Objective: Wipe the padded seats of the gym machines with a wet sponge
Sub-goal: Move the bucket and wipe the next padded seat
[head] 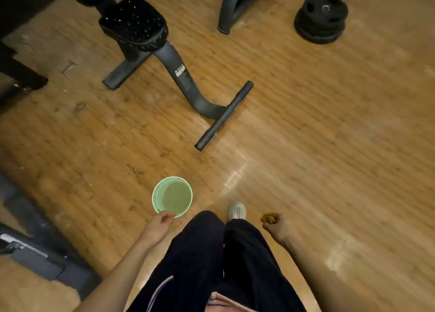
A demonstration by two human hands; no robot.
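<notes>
A floor [329,135] of warm brown wood planks fills the scene, its grain running on a slant, with scuffs and small dark marks on the left and a pale glare of overhead light near the middle. Far right, a stack of black weight plates [321,17] sits on the boards. Beside it, far centre, a dark curved metal leg [229,8] of a frame touches the floor. Along the left edge stand dark machine parts [16,69], and at the near left a grey metal base [40,253] lies on the floor, blurred
</notes>
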